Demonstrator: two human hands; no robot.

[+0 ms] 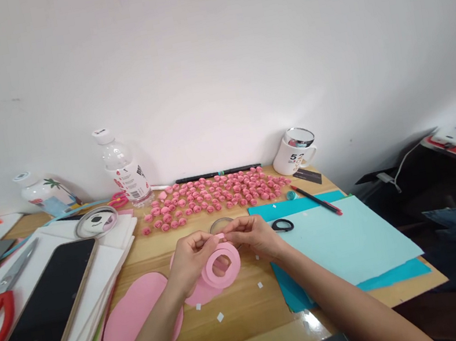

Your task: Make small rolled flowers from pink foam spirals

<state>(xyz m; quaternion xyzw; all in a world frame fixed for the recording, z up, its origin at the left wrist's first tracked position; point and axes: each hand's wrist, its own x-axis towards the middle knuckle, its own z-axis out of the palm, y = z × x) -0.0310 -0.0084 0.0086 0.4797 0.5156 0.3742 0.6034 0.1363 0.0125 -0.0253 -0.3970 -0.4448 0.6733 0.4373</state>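
A pink paper spiral (236, 262) hangs in wide loops below my fingers. My left hand (193, 257) is closed on the strip near its top end. Close beside it, my right hand (254, 236) pinches the same end with thumb and fingers; the exact fold between the fingertips is hidden. Under and to the left of my hands lie pink paper circles (135, 310), overlapping on the table. Behind my hands sits a roll of tape (221, 222), partly covered by them. Many small rolled pink paper roses (214, 193) spread across the back of the table.
At left, a phone (50, 301) and scissors (2, 304) lie on stacked paper. A bottle (127, 173) and a mug (293, 153) stand by the wall. Light blue sheets (346, 238), a pen (317, 200) and a black scissor handle (282, 225) are at right. White paper scraps (220, 316) dot the wood.
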